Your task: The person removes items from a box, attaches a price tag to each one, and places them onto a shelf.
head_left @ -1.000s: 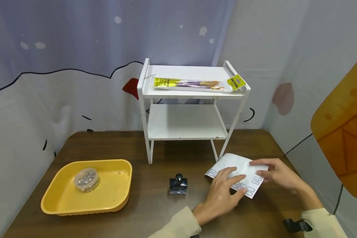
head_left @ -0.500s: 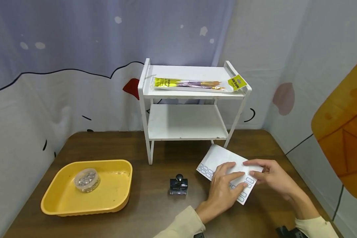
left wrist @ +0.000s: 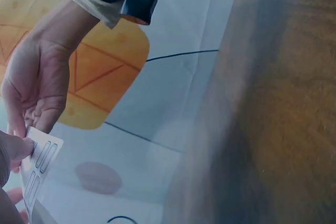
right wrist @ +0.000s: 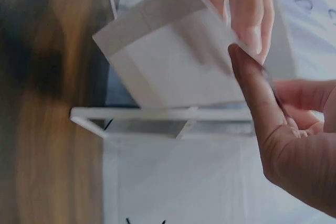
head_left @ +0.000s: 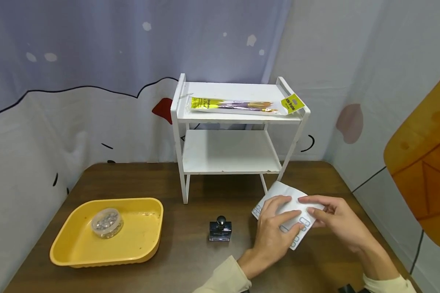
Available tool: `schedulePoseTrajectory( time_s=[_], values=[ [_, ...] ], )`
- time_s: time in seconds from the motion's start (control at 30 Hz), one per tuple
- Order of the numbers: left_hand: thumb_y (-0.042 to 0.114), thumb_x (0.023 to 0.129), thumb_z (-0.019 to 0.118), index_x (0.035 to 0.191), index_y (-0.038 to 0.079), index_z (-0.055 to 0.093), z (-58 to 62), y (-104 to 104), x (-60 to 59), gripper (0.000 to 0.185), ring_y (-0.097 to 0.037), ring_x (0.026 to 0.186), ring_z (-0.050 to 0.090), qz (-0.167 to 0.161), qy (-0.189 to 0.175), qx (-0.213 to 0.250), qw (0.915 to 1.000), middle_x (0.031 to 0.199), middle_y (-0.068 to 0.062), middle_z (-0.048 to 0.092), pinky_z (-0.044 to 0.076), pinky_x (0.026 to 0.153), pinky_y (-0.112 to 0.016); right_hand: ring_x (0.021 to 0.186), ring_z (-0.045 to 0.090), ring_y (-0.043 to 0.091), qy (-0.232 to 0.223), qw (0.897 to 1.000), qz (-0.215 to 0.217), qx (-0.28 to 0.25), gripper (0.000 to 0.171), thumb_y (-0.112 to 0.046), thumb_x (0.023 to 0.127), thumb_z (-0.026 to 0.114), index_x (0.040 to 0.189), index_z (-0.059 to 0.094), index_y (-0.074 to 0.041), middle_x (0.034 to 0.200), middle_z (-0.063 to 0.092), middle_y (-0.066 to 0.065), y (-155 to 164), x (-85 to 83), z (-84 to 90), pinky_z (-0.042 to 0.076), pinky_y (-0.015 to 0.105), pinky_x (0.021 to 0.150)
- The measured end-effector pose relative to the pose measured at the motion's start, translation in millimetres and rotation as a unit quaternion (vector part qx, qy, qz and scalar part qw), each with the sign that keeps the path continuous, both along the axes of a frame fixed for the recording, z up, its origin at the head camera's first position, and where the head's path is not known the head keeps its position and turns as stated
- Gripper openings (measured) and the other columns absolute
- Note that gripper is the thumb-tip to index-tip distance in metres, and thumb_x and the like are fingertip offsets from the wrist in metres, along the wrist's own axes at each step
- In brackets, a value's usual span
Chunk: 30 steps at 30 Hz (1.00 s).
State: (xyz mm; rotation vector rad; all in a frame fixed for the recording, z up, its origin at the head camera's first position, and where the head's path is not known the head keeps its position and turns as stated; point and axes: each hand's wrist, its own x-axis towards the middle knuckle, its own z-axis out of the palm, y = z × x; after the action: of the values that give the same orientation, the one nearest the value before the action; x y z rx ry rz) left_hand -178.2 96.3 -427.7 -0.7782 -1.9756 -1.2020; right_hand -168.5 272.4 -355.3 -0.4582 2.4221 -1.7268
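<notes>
A white paper sheet, printed with rows of outlined rounded boxes along its edges, is tilted between both hands over the right of the table. My left hand holds its near side, fingers spread across the printed face. At the right edge, my right hand pinches it, thumb on top and other fingers behind. In the right wrist view the sheet's plain back shows, with a darker band along its border. The left wrist view shows a printed corner between the hands. Part of the printed face is hidden by my left fingers.
A small dark glass bottle with a round stopper stands left of my left hand. Farther left, a yellow tray holds a round clear tub. Behind stands a white two-tier rack with packaged paintbrushes on top.
The sheet first shifted left and up, then tipped and turned between the hands, so less of its printed face shows. My right hand moved slightly left; my left hand stayed nearly in place.
</notes>
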Motion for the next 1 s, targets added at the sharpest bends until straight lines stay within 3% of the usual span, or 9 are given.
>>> schedulePoseTrajectory(
  time_s=[0.33,0.47,1.0],
  values=[
    [0.017,0.073,0.077,0.092,0.014,0.074,7.1,-12,-5.4,0.02,-0.024,0.114,0.052,0.006,0.074,0.011,0.9971,0.114,-0.004,0.063,0.04,0.1,-0.03,0.096,0.064,0.016,-0.011,0.998,0.003,-0.057,0.038,-0.008,0.095,0.047,0.125,0.045,0.015,0.117,0.058,-0.001,-20,5.0,8.0,0.055,0.037,0.076],
    [0.016,0.073,0.077,0.09,0.013,0.074,8.1,-16,-9.3,0.017,-0.025,0.113,0.053,0.002,0.094,0.019,0.9954,0.112,-0.004,0.064,0.04,0.101,-0.03,0.098,0.064,0.017,-0.017,0.997,0.003,-0.078,0.039,-0.009,0.095,0.047,0.126,0.044,0.015,0.118,0.056,0.004,-25,4.8,8.4,0.054,0.036,0.078],
    [0.008,0.073,0.075,0.081,0.01,0.072,8.2,-20,-12.4,0.009,-0.021,0.112,0.052,-0.029,0.084,0.041,0.9952,0.109,-0.005,0.063,0.042,0.098,-0.028,0.095,0.064,0.018,-0.025,0.995,0.01,-0.101,0.038,-0.007,0.094,0.049,0.126,0.045,0.014,0.113,0.058,0.008,-32,-1.3,8.0,0.055,0.035,0.076]
  ],
)
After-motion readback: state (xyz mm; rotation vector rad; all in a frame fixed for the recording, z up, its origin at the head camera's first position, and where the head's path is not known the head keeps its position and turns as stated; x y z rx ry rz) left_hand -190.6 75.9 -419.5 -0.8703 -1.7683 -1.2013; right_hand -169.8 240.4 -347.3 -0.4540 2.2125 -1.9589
